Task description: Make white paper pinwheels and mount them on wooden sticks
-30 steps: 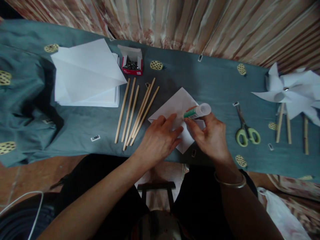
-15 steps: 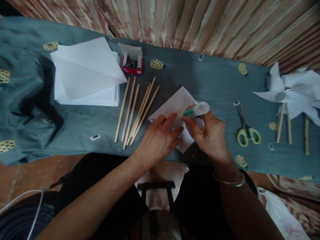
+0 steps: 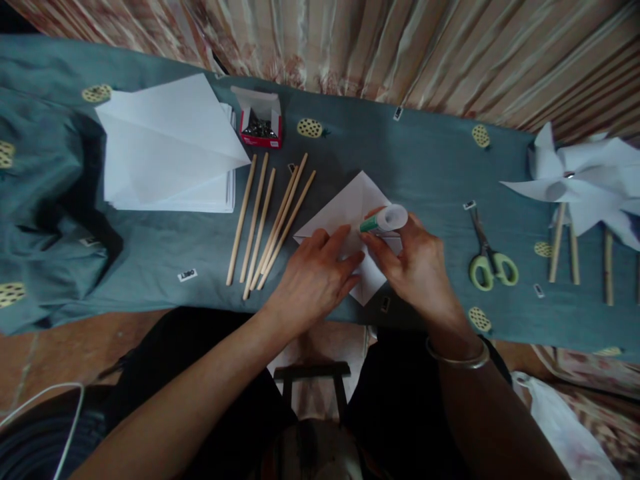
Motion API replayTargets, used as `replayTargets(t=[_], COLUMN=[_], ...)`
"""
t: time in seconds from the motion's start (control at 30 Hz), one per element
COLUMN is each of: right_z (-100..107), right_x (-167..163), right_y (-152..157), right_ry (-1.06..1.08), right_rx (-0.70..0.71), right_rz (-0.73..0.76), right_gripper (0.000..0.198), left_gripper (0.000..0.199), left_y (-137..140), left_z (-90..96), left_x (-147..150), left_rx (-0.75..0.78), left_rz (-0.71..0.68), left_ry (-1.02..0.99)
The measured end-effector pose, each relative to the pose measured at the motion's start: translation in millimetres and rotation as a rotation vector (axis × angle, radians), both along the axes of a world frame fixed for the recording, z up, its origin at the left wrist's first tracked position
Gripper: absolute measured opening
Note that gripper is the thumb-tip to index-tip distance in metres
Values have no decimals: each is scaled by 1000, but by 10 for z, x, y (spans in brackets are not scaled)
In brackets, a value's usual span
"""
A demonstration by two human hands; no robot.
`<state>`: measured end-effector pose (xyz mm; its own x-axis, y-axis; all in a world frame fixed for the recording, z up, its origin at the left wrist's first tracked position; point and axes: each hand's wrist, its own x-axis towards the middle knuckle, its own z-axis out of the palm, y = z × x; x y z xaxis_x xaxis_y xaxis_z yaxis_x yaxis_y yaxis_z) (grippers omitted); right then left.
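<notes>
A: What is held in each grip?
B: In the right grip, a smooth tube is pinched between thumb and fingers; it is cylindrical, with a green label and a pale, hollow-looking end tipped upward. The left grip is laid loosely spread, palm down, with nothing clasped.

A: Where is the paper being worked on?
B: The folded paper is set on the bench in front of the person, as a crisp white diamond with straight creases. It is pressed under the left fingers, and the tube's lower end is held at its middle. Whether the two touch cannot be told, since the tip is hidden.

A: What is placed around it?
B: The bench is covered by a soft blue-green cloth printed with yellow pineapples, rumpled at far left. Just left of the diamond, six slim, round wooden sticks are fanned out. Beyond them, a red cardboard box is filled with small shiny metal pieces, beside a flat stack of white paper. To the right, scissors with looped green handles are laid near curved-bladed paper pinwheels.
</notes>
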<state>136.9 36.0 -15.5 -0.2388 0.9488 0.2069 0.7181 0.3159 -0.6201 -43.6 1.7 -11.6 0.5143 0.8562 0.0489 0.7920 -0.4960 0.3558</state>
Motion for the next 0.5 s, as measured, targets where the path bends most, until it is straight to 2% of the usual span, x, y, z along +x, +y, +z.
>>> replayTargets(t=[0.2, 0.37, 0.43, 0.5], right_z=[-156, -184, -151, -102], right_x=[120, 262, 279, 266], right_y=[100, 198, 207, 200], right_ry=[500, 705, 841, 1007], right_rx=[-194, -275, -330, -402], right_rz=[-129, -150, -160, -172], right_gripper=[23, 19, 17, 17], left_gripper=[31, 33, 35, 37], left_y=[16, 1, 0, 11], left_z=[20, 31, 17, -9], left_x=[-2, -16, -36, -62], left_rx=[-21, -53, -87, -136], left_rz=[-13, -10, -2, 33], left_ry=[16, -10, -93, -274])
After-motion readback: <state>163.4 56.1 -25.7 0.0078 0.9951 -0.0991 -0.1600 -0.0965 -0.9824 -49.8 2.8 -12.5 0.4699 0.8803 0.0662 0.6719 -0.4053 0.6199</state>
